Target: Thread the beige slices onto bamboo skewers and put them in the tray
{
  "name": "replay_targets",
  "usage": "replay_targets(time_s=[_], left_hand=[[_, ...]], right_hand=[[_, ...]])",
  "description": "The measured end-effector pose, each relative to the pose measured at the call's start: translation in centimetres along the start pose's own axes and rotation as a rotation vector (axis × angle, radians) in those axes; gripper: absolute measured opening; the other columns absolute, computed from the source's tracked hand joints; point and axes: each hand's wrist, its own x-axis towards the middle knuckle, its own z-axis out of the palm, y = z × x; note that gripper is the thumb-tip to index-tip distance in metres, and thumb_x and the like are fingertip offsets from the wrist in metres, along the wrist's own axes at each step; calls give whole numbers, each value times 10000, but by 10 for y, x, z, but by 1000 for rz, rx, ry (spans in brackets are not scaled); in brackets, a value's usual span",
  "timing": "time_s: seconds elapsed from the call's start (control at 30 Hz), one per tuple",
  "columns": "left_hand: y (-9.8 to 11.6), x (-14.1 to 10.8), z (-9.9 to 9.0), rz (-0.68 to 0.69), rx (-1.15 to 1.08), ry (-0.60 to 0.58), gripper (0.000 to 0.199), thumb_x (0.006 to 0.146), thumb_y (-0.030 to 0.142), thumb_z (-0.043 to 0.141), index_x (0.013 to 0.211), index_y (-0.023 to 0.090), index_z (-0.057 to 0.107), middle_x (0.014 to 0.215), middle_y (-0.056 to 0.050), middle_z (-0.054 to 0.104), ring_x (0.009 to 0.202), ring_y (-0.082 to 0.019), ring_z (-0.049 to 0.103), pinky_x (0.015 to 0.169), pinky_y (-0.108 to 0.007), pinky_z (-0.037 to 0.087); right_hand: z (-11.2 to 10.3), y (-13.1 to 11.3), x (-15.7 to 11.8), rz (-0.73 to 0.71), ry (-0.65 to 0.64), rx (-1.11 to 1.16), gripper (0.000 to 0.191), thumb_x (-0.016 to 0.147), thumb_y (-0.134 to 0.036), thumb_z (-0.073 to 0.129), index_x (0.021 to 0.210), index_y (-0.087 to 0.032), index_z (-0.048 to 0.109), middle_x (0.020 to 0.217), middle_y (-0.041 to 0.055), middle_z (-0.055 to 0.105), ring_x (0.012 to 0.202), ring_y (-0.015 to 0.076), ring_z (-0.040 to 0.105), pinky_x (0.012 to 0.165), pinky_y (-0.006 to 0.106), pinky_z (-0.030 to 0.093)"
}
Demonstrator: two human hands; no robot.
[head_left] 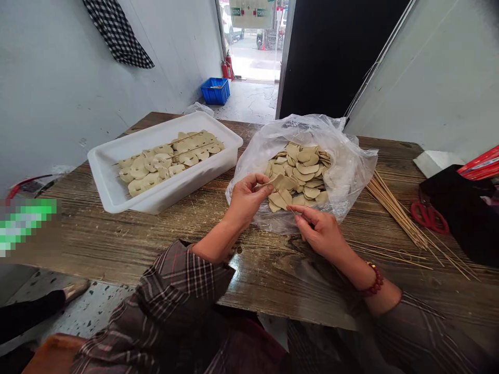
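Note:
My left hand (249, 198) pinches a thin beige slice (281, 192), which looks like a sheet of tofu or dough. Between thumb and fingers, my right hand (317, 228) grips a thin wooden skewer (290, 209) whose tip meets that slice. Both hands are over the near edge of a clear plastic bag (249, 163), spread open around a heap of similar loose slices (306, 169). To the left, a white plastic tub (113, 200) contains several skewers threaded with flat slices (150, 182).
Bundled bare skewers (397, 210) lie at the right of the wooden table (195, 239), with a few loose ones nearby. Red-handled scissors (429, 217) rest against a black box (460, 208). Beyond the table, a blue crate (215, 92) stands on the floor near a doorway.

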Motion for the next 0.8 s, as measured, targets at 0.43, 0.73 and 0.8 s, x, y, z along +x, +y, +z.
replay_targets(time_s=[0.43,0.73,0.8], left_hand=[[0,-3,3,-149,-235,-43,289,615,239,813,758,138,583,719,11,658,648,-109,650,713,-282,570],[2,-2,1,-247,-348,-71,245,658,225,797,785,120,615,787,-19,680,733,-125,665,834,-383,592],[2,-2,1,-245,-349,-65,233,661,224,796,760,120,614,767,-11,671,718,-114,653,836,-384,593]], right_hand=[[-1,0,-1,-63,35,-17,367,889,-252,465,1129,-127,714,520,7,619,498,150,557,549,264,452],[-1,2,-2,-116,91,-65,325,880,-252,487,1069,-154,733,665,40,710,526,148,582,564,265,476],[0,2,-2,-125,94,-74,319,881,-256,489,1063,-168,736,654,37,706,533,153,588,567,269,479]])
